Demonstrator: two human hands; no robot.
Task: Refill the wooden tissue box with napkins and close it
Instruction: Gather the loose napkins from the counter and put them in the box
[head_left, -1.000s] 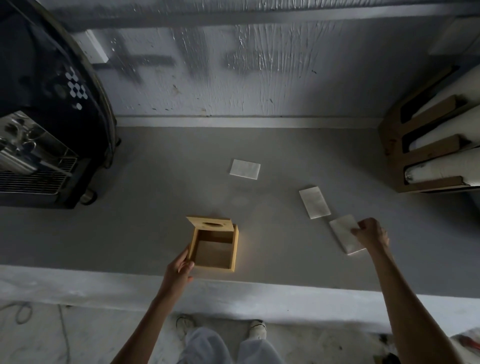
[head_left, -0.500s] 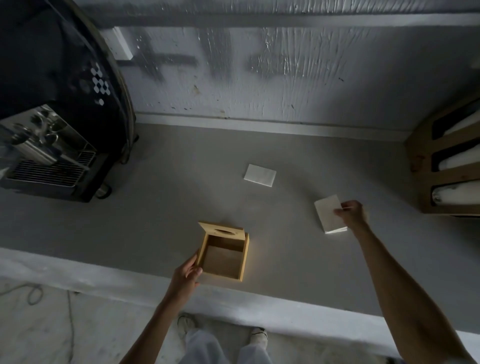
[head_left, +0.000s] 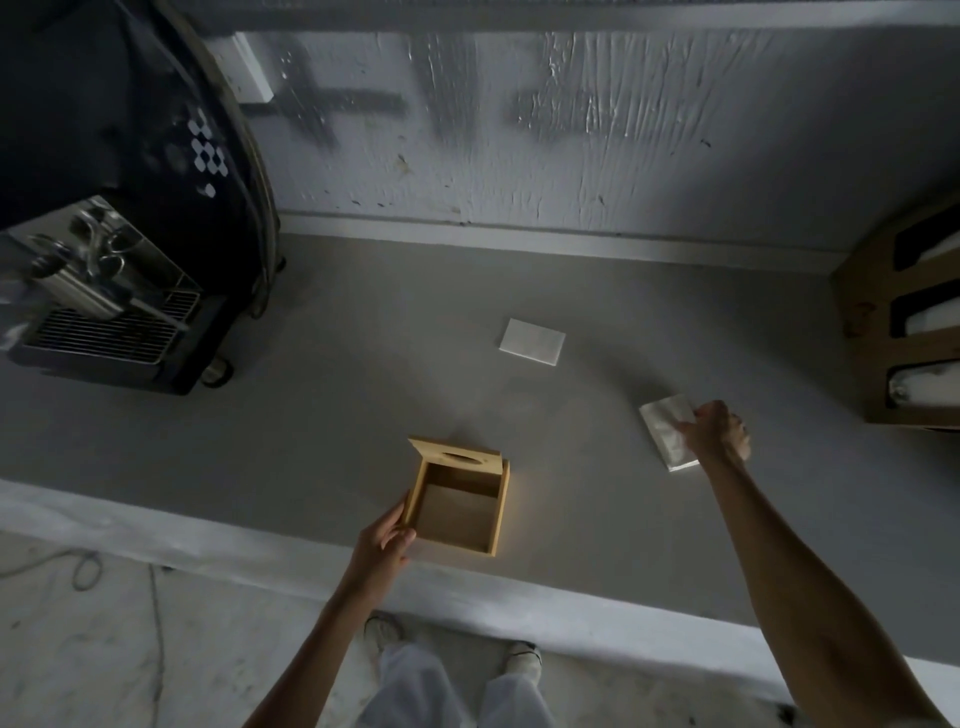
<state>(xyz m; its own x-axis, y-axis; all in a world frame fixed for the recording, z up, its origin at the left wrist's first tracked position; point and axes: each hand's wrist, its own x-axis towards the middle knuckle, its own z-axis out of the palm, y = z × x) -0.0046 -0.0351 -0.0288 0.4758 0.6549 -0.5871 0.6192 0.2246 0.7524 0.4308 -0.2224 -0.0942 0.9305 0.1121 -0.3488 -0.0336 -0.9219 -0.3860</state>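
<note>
Now left hand (head_left: 383, 540) grips open box (head_left: 457, 506) (lid raised far side); right hand (head_left: 717, 431) pinches napkin stack (head_left: 665, 434).

Counts: one wooden tissue box (head_left: 457, 506), lid open. Two white napkin stacks on the counter (head_left: 311, 426): one lying free (head_left: 532, 341), one under the right hand (head_left: 666, 434). Two hands: left (head_left: 382, 545), right (head_left: 714, 431). One coffee machine (head_left: 104, 291). One wooden rack (head_left: 914, 322).

Dim, flat light, soft shadows, wide-angle bending at the edges, slightly soft focus throughout.
</note>
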